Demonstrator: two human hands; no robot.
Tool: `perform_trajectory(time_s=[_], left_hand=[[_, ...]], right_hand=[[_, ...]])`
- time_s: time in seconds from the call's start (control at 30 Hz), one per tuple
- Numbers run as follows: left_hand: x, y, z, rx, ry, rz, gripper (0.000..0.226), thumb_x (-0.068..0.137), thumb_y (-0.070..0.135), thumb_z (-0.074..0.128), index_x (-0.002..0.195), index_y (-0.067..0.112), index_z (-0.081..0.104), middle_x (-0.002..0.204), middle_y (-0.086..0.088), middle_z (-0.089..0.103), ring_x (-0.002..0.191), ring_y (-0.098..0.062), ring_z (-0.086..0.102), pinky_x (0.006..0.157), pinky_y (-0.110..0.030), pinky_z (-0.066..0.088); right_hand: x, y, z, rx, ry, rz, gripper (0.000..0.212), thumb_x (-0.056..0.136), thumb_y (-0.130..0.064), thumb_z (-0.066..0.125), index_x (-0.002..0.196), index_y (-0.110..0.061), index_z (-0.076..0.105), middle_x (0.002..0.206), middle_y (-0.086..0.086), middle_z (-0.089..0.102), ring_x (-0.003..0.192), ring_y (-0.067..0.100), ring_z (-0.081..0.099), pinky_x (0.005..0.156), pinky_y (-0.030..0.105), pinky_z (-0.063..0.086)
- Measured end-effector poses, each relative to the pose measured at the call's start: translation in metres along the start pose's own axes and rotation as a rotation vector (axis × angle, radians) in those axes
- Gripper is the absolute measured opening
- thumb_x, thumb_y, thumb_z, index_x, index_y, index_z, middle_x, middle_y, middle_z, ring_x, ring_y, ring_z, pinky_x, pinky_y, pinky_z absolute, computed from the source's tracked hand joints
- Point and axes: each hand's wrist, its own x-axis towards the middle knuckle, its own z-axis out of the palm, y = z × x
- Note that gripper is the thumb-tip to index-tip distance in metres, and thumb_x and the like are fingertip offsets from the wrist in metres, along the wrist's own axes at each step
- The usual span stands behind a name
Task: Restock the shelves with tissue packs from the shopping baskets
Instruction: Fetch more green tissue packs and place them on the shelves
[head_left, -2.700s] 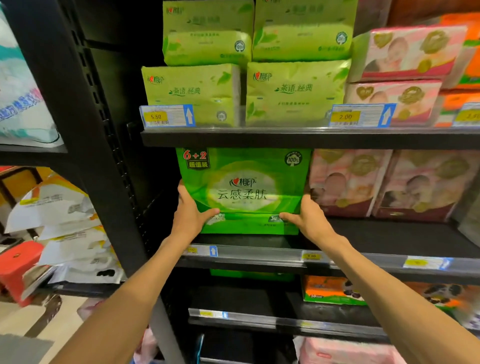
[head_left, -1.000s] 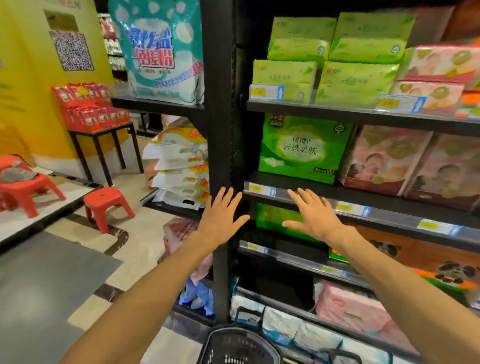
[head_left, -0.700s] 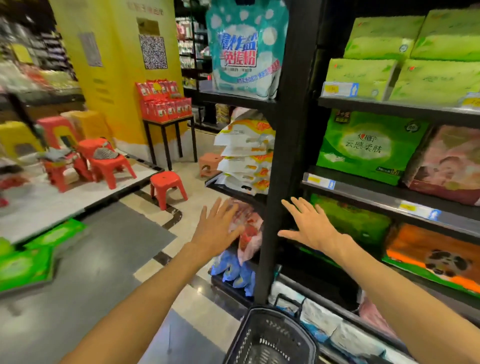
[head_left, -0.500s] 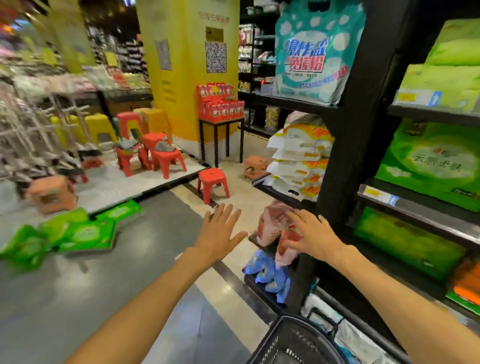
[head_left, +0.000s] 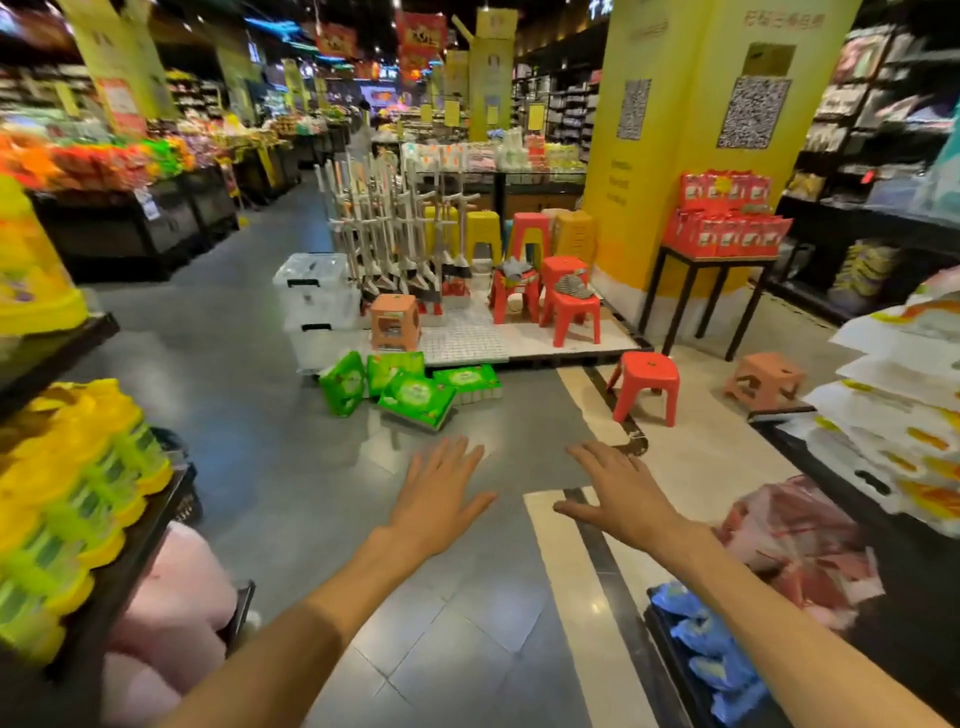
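Both the left hand (head_left: 441, 501) and the right hand (head_left: 618, 496) reach forward, fingers spread, holding nothing. The green tissue packs (head_left: 410, 387) lie heaped on the grey floor (head_left: 249, 415) ahead (beside a red stool (head_left: 647, 384)).

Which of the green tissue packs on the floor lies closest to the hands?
The front pack, lying tilted ahead of the left hand. The other three sit behind it, by the white platform.

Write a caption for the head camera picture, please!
Both empty hands, left and right, reach toward green tissue packs on the aisle floor.
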Motion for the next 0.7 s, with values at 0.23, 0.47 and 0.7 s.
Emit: perform_trajectory(time_s=[0.23, 0.47, 0.7], left_hand=[[-0.007, -0.061, -0.001, 0.004, 0.084, -0.144, 0.111, 0.074, 0.087, -0.016, 0.162, 0.029, 0.018, 0.171, 0.002, 0.012, 0.158, -0.020, 0.000, 0.126, -0.046, 0.003], [0.048, -0.128, 0.013, 0.039, 0.092, -0.174, 0.100, 0.081, 0.083, -0.009, 0.161, 0.030, 0.020, 0.170, 0.001, 0.014, 0.158, -0.021, 0.001, 0.125, -0.047, 0.003], [0.122, -0.217, 0.009, 0.007, 0.091, -0.188, 0.091, 0.087, 0.078, 0.000, 0.163, 0.030, 0.012, 0.171, 0.003, 0.008, 0.158, -0.020, -0.003, 0.125, -0.046, -0.002]], right_hand=[[0.069, -0.032, 0.010, 0.015, -0.056, -0.124, 0.093, 0.089, -0.078, 0.048, 0.163, -0.033, 0.013, 0.169, 0.003, 0.020, 0.154, 0.025, 0.023, 0.124, 0.048, 0.022], [0.159, -0.055, 0.026, -0.018, -0.052, -0.177, 0.095, 0.088, -0.079, 0.048, 0.163, -0.033, 0.014, 0.169, 0.002, 0.021, 0.155, 0.024, 0.022, 0.124, 0.045, 0.021], [0.269, -0.083, 0.037, -0.047, -0.059, -0.203, 0.093, 0.088, -0.077, 0.049, 0.163, -0.035, 0.015, 0.167, 0.001, 0.025, 0.155, 0.020, 0.022, 0.124, 0.049, 0.020]])
